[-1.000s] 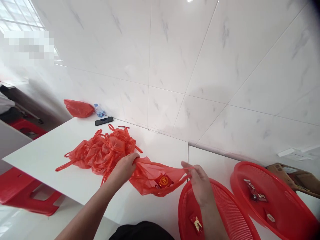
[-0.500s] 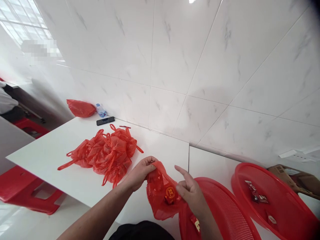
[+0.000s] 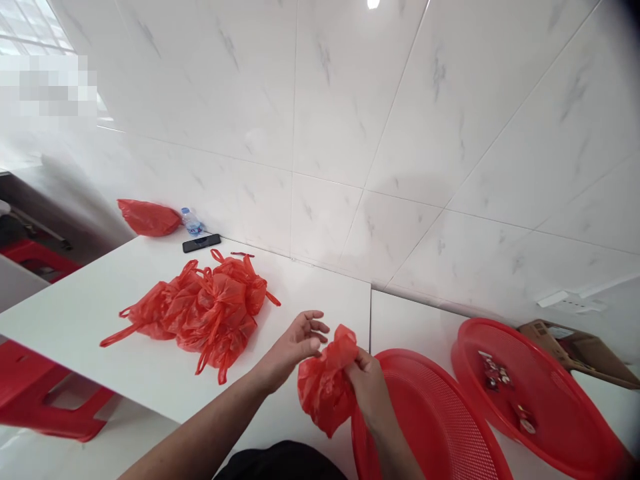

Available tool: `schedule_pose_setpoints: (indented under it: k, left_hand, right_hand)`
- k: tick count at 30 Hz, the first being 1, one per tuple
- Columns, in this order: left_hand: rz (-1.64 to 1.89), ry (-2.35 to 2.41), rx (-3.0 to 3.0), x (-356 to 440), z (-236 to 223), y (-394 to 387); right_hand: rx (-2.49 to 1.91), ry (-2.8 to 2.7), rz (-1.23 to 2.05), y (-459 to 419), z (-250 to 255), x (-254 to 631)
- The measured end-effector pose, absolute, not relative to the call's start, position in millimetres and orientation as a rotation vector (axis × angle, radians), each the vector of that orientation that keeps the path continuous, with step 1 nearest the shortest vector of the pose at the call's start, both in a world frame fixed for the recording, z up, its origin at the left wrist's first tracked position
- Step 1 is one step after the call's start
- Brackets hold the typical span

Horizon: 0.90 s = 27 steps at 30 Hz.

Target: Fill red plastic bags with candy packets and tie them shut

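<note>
White tabletop [image 3: 150, 373], sweets [image 3: 493, 370] in red mesh tray [image 3: 467, 333]; left hand [image 3: 293, 347] open, right hand [image 3: 367, 387] clenching red bag [image 3: 325, 383]

No print is legible, even on the wrappers [image 3: 493, 369].

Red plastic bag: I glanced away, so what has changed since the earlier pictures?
The left hand has let go and opened, drawing back from the red plastic bag. The bag, once stretched out, now hangs bunched in the right hand, and the red packet inside no longer shows. The pile of tied red bags, phone and red mesh basket stayed put.
</note>
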<state>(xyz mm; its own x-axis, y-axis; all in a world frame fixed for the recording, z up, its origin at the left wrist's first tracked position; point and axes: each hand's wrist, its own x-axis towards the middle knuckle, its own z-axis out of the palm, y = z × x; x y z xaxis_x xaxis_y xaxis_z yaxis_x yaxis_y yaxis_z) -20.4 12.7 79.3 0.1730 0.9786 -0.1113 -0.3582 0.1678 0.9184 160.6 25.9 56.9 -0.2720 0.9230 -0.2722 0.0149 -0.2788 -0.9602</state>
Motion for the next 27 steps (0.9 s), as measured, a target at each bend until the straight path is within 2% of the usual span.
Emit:
schedule_pose_setpoints:
  k: [5,8,12,17,21,24,27]
  left_hand:
    - [0.998,1.021,1.439,-17,76,6]
    - [0.951,0.993,1.383,-2,70,11]
    - [1.001,0.999,1.093,5,58,21]
    - [1.071,0.831,0.711,9,55,19]
    - [0.945,0.875,0.895,15,58,18]
    - [0.823,1.037,1.127,16,57,20]
    - [0.818,1.234,1.269,14,54,21]
  right_hand:
    - [-1.256,-1.141,1.646,26,65,163]
    - [-1.183,-1.141,1.737,27,73,165]
    - [-1.108,-1.001,1.694,34,80,181]
    - [-1.179,-1.011,1.726,34,78,188]
    - [-1.128,-1.286,1.849,28,74,171]
    - [-1.182,-1.398,1.725,26,69,157]
    - [-1.292,-1.208,1.623,28,61,151]
